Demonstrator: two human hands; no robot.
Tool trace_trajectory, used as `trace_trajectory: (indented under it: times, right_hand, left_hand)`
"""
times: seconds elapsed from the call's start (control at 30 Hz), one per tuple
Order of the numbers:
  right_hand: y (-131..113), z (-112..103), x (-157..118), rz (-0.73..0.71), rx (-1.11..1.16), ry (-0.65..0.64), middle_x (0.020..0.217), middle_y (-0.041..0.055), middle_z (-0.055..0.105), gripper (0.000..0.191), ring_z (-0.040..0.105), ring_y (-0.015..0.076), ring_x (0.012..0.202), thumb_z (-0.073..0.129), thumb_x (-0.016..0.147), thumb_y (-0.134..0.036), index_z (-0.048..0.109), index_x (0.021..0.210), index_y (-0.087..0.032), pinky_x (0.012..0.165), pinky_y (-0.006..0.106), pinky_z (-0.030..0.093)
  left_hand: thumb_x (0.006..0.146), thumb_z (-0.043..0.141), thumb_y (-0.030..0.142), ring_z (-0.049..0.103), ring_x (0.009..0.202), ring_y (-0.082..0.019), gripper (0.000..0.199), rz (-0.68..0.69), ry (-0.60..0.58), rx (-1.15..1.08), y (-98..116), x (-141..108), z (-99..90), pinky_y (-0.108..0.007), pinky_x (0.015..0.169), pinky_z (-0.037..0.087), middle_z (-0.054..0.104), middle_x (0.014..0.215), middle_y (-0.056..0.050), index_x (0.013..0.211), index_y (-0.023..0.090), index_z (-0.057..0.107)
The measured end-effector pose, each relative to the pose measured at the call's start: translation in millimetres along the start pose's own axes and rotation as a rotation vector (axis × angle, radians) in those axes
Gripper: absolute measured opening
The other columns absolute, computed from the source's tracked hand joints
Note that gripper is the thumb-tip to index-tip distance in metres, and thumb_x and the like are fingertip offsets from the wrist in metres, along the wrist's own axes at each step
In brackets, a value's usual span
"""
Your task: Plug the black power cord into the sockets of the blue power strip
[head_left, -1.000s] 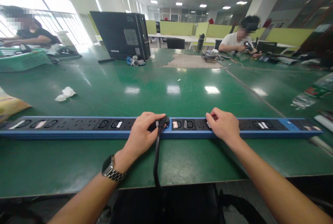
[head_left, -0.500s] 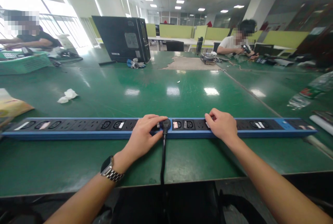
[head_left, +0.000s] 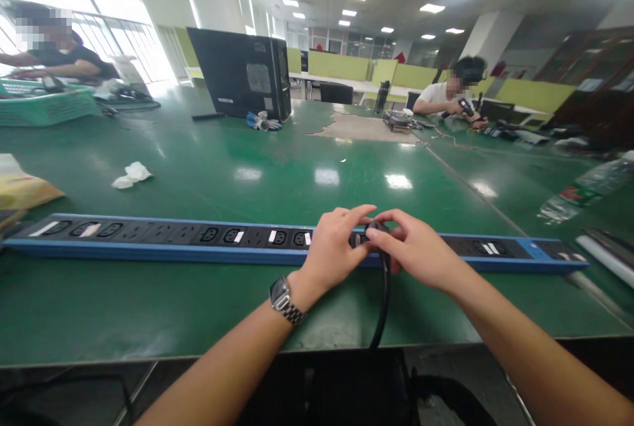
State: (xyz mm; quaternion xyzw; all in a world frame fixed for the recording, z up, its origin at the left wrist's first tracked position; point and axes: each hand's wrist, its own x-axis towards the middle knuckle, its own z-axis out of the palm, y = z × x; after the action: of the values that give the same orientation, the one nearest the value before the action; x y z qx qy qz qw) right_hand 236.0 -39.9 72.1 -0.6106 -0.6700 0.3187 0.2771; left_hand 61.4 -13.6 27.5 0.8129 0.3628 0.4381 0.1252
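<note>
A long blue power strip (head_left: 163, 251) with black sockets and small white labels lies across the green table. Right of its middle, my right hand (head_left: 421, 248) pinches the black plug (head_left: 376, 228), whose black cable (head_left: 382, 307) hangs down over the table's front edge. From the left, my left hand (head_left: 337, 244), with a watch on the wrist, rests on the strip; its thumb and fingers curve toward the plug, apart, with their tips close to it. The hands partly hide the plug and the sockets under it.
Beyond the strip are crumpled white tissue (head_left: 133, 175), a black computer case (head_left: 238, 76), gloves (head_left: 263, 121) and a green basket (head_left: 47, 107) at the left. A plastic bottle (head_left: 584, 189) lies at the right. Two people sit across the table, one at each side.
The plug and my left hand have moved right along the strip. My right hand has come in slightly leftward and taken hold of the plug. The view has shifted slightly.
</note>
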Motion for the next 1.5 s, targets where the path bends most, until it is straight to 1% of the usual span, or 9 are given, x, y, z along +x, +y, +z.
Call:
trace_trajectory:
  times: [0.13,0.37,0.67,0.93,1.03,1.17,1.23,1.37,1.5]
  right_hand:
    - [14.6,-6.1,5.0,-0.051,-0.352,0.117,0.077,0.0045,0.071,0.033,0.060,0.0159,0.065,0.052,0.085,-0.042,0.071,0.096,-0.018,0.061,0.027,0.042]
    - [29.7,-20.7,22.9,0.057,-0.460,-0.054,0.075,0.0059,0.072,0.038,0.062,0.0172,0.063,0.050,0.084,-0.040,0.074,0.098,-0.014,0.058,0.027,0.041]
    - [12.4,-5.5,27.1,0.041,-0.847,-0.094,0.094,0.0110,0.074,0.036,0.068,0.0245,0.086,0.048,0.088,-0.039,0.071,0.103,-0.017,0.071,0.030,0.044]
    - [19.5,7.8,13.7,0.086,-0.822,0.003,0.098,0.0133,0.074,0.037,0.068,0.0271,0.092,0.043,0.091,-0.041,0.068,0.107,-0.018,0.075,0.034,0.045]
    - [12.1,-6.7,10.9,0.029,-0.613,0.079,0.083,0.0093,0.074,0.036,0.068,0.0215,0.078,0.047,0.089,-0.039,0.070,0.107,-0.017,0.070,0.030,0.046]
    - [5.6,-47.4,1.9,0.009,-0.285,0.350,0.058,0.0006,0.065,0.049,0.057,0.0153,0.050,0.051,0.084,-0.054,0.069,0.112,-0.018,0.050,0.026,0.040]
    - [13.0,-67.9,-1.5,0.064,-0.286,0.330,0.051,-0.0009,0.060,0.051,0.053,0.0146,0.045,0.055,0.080,-0.057,0.071,0.108,-0.018,0.045,0.026,0.036]
    - [55.3,-96.4,-0.9,0.183,-0.446,0.117,0.054,0.0020,0.064,0.044,0.058,0.0170,0.048,0.055,0.078,-0.052,0.076,0.096,-0.018,0.049,0.029,0.042]
    - [108.4,-119.8,1.4,0.186,-0.648,0.175,0.072,0.0070,0.074,0.040,0.066,0.0229,0.062,0.057,0.075,-0.050,0.079,0.087,-0.019,0.061,0.035,0.050]
  left_hand:
    - [0.081,0.074,0.032,0.058,0.109,-0.025,0.055,-0.011,-0.082,0.141,-10.5,-4.6,9.9,-0.040,0.093,0.045,0.069,0.115,-0.006,0.131,0.023,0.052]
    - [0.081,0.067,0.058,0.054,0.115,-0.030,0.064,0.004,-0.231,0.396,-28.6,-20.4,0.9,-0.045,0.096,0.041,0.067,0.119,-0.010,0.128,0.017,0.055]
    - [0.084,0.065,0.056,0.057,0.110,-0.027,0.054,0.015,-0.238,0.430,-24.4,-22.1,3.3,-0.044,0.095,0.040,0.068,0.120,-0.006,0.123,0.018,0.057]
    - [0.085,0.062,0.056,0.058,0.109,-0.026,0.051,0.015,-0.237,0.451,-21.8,-21.5,3.9,-0.044,0.094,0.039,0.067,0.119,-0.007,0.121,0.020,0.060]
    - [0.085,0.062,0.057,0.057,0.108,-0.027,0.051,0.011,-0.240,0.464,-21.9,-21.6,4.0,-0.044,0.094,0.039,0.067,0.118,-0.007,0.121,0.020,0.060]
    - [0.086,0.060,0.057,0.058,0.107,-0.026,0.049,0.019,-0.243,0.458,-22.4,-21.9,4.2,-0.044,0.094,0.039,0.067,0.117,-0.006,0.119,0.020,0.061]
    - [0.086,0.060,0.056,0.058,0.107,-0.026,0.048,0.021,-0.237,0.452,-22.7,-21.8,4.5,-0.044,0.094,0.039,0.067,0.116,-0.006,0.118,0.020,0.061]
    - [0.086,0.060,0.056,0.058,0.106,-0.027,0.048,0.014,-0.225,0.448,-23.4,-21.6,5.6,-0.045,0.094,0.039,0.067,0.116,-0.006,0.119,0.020,0.060]
    - [0.085,0.060,0.055,0.058,0.106,-0.027,0.049,0.013,-0.218,0.446,-23.8,-21.4,6.5,-0.045,0.095,0.039,0.067,0.116,-0.007,0.120,0.021,0.059]
